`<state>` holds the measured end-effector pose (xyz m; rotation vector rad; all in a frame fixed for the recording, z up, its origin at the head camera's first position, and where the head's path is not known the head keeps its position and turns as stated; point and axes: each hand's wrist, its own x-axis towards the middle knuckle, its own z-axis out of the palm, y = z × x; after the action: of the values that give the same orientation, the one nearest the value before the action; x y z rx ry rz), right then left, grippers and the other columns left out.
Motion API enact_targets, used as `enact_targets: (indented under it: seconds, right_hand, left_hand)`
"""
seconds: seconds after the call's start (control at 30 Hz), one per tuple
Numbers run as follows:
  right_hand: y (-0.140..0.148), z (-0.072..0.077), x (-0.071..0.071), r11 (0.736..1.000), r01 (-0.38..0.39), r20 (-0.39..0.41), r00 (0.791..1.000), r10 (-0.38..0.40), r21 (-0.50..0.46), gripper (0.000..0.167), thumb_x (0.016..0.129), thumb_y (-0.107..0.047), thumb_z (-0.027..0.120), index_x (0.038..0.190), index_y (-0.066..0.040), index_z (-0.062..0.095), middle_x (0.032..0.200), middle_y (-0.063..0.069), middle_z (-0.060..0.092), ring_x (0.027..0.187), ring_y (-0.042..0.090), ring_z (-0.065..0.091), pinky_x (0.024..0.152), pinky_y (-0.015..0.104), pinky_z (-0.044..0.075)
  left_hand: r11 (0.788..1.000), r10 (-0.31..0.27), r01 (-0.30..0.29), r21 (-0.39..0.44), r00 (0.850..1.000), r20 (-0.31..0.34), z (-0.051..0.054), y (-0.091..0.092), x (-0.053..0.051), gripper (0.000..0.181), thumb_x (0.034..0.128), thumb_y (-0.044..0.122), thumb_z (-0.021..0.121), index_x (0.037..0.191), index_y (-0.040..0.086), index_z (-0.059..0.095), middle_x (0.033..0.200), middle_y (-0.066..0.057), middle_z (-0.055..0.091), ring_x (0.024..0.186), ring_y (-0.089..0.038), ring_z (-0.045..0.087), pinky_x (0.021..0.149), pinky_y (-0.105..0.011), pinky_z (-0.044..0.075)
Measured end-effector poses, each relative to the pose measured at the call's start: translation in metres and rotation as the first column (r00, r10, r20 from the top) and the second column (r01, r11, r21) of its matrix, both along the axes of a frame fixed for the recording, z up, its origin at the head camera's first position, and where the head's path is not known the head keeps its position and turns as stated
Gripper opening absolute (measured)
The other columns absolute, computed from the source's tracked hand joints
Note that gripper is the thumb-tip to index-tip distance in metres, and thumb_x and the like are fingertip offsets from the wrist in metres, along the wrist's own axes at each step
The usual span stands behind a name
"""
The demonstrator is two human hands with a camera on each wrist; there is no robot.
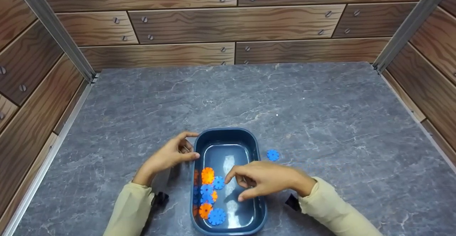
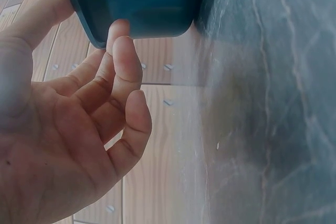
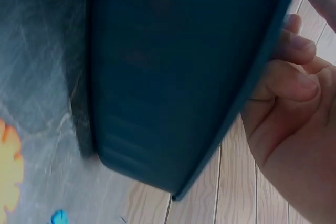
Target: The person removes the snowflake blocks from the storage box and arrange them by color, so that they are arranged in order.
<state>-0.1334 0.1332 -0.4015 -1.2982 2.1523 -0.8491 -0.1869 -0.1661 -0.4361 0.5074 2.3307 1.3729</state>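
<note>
My right hand (image 1: 265, 179) hangs over the blue tub (image 1: 226, 135), thumb and forefinger parted, nothing between them. A small blue disc (image 1: 218, 183) lies inside, just left of that forefinger's tip, among blue and orange notched discs (image 1: 207, 175) gathered along the left wall; my right fingertips look nearer to it than my left. The discs are round, with no long axis, but the tub's own runs straight away from me. My left hand (image 1: 174, 152) rests thumb and forefinger on its left rim, other fingers loosely bent and holding nothing. Outside, right of the tub, another blue disc (image 1: 273, 154) and an orange disc (image 3: 9, 171) lie on the tabletop (image 1: 142, 93), also on my right hand's side. I can read no brand, label or writing anywhere.
</note>
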Motion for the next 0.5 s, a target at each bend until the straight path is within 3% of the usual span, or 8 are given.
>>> enact_targets:
  seconds: [0.5]
  right_hand:
    - [-0.020,-0.008,0.005,0.997,-0.055,-0.009,0.998,0.055,0.063,0.037,0.090,-0.029,0.068,0.124,-0.018,0.057,0.079,-0.003,0.055,0.062,-0.006,0.040,0.059,0.011,0.034]
  left_hand:
    - [1.000,-0.009,0.009,0.009,1.000,-0.004,0.000,-0.001,0.000,0.062,0.0870,0.029,0.072,0.140,0.012,0.044,0.096,-0.009,0.060,0.076,-0.018,0.055,0.065,-0.028,0.046]
